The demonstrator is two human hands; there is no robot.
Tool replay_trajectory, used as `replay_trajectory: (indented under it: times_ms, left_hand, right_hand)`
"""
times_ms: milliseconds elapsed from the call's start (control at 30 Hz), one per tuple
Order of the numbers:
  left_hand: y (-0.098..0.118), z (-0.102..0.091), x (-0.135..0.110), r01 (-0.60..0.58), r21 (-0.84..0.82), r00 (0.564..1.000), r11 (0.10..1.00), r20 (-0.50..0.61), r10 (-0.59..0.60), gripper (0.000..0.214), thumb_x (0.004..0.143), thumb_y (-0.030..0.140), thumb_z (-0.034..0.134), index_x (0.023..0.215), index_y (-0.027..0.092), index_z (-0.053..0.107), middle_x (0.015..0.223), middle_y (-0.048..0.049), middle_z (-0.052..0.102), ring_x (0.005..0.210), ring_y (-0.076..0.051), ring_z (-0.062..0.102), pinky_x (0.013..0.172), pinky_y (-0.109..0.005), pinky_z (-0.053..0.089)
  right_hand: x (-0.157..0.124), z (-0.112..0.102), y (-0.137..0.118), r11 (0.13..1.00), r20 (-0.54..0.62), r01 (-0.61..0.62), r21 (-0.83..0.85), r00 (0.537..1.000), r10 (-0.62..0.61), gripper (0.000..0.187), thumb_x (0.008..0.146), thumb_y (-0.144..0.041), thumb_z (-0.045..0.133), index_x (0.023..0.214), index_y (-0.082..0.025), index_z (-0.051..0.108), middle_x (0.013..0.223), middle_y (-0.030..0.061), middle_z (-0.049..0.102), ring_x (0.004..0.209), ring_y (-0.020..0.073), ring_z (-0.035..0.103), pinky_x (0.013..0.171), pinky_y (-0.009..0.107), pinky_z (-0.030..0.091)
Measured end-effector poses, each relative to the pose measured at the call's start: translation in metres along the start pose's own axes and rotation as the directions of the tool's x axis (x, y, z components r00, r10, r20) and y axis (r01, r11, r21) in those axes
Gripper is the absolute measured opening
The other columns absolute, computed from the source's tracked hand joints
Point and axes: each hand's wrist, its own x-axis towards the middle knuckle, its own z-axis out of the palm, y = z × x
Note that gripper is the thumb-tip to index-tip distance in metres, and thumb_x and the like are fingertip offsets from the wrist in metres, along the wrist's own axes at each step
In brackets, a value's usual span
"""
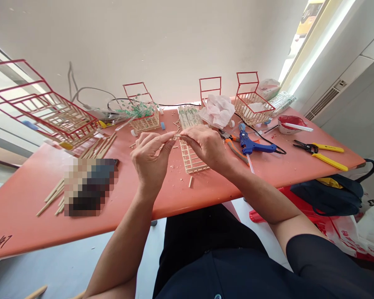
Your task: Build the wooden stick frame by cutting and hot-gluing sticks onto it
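Note:
My left hand (151,155) and my right hand (204,143) meet over the table, fingertips nearly touching. Both pinch what looks like a short piece of wooden stick (176,135), mostly covered by the fingers. Beneath my right hand lies a small frame of pale wooden sticks (191,160), its middle hidden by the hand. A loose stick offcut (190,182) rests just in front of the frame, with wood crumbs scattered around.
On the right are a blue glue gun (252,145), orange-handled pliers (237,150), yellow-handled cutters (328,154) and a bowl of red paint (291,124). Red-trimmed stick carts (252,106) stand along the wall. Wooden sticks (54,193) and a blurred phone (93,187) lie left.

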Motion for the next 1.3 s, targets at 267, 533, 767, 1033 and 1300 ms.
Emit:
replay_trajectory:
  times_ms: [267, 533, 767, 1033, 1300]
  left_hand:
    - [0.0046, -0.0002, 0.0010, -0.001, -0.027, 1.000, 1.000, -0.006, 0.001, 0.017, 0.097, 0.029, 0.077, 0.112, 0.029, 0.085, 0.085, -0.0001, 0.077, 0.091, -0.022, 0.070, 0.101, -0.040, 0.053]
    - [0.0013, -0.0010, 0.0014, -0.010, -0.018, 1.000, 1.000, 0.023, 0.010, 0.011, 0.098, 0.029, 0.076, 0.102, 0.028, 0.086, 0.089, -0.0019, 0.080, 0.091, -0.023, 0.070, 0.094, -0.039, 0.054]
    - [0.0044, -0.0015, 0.0011, 0.006, -0.011, 1.000, 1.000, 0.022, -0.006, 0.018, 0.097, 0.030, 0.076, 0.113, 0.028, 0.084, 0.085, 0.0003, 0.077, 0.092, -0.022, 0.071, 0.100, -0.040, 0.054]
    - [0.0028, -0.0015, 0.0014, 0.006, -0.012, 0.999, 1.000, 0.038, -0.005, 0.015, 0.099, 0.033, 0.075, 0.107, 0.030, 0.087, 0.086, -0.0014, 0.078, 0.092, -0.023, 0.070, 0.098, -0.041, 0.054]
    - [0.0029, -0.0011, 0.0006, 0.016, 0.005, 1.000, 1.000, 0.020, -0.016, 0.023, 0.097, 0.031, 0.077, 0.119, 0.030, 0.084, 0.085, 0.0003, 0.078, 0.093, -0.023, 0.073, 0.104, -0.041, 0.053]
  right_hand:
    - [0.0005, 0.0005, 0.0019, 1.000, -0.015, 0.017, -0.006, 1.000, -0.017, 0.060, 0.118, -0.058, 0.038, 0.119, -0.018, 0.082, 0.117, 0.0112, 0.083, 0.114, 0.0238, 0.074, 0.102, 0.035, 0.052]
    - [-0.0003, -0.0010, -0.0012, 1.000, 0.009, -0.007, -0.003, 1.000, 0.007, 0.060, 0.117, -0.058, 0.037, 0.121, -0.018, 0.081, 0.119, 0.0112, 0.083, 0.116, 0.0241, 0.073, 0.104, 0.035, 0.051]
    - [0.0003, 0.0003, 0.0011, 1.000, 0.000, 0.002, 0.005, 1.000, -0.002, 0.057, 0.118, -0.056, 0.038, 0.121, -0.018, 0.081, 0.119, 0.0111, 0.083, 0.114, 0.0232, 0.073, 0.103, 0.035, 0.051]
    - [-0.0002, 0.0031, 0.0033, 1.000, -0.006, 0.013, -0.028, 1.000, -0.013, 0.059, 0.119, -0.056, 0.035, 0.120, -0.018, 0.081, 0.115, 0.0107, 0.083, 0.114, 0.0242, 0.073, 0.101, 0.035, 0.051]
    - [0.0008, 0.0031, 0.0038, 0.999, -0.007, 0.021, -0.039, 1.000, -0.021, 0.062, 0.119, -0.057, 0.034, 0.118, -0.016, 0.081, 0.116, 0.0116, 0.083, 0.113, 0.0245, 0.073, 0.100, 0.035, 0.051]
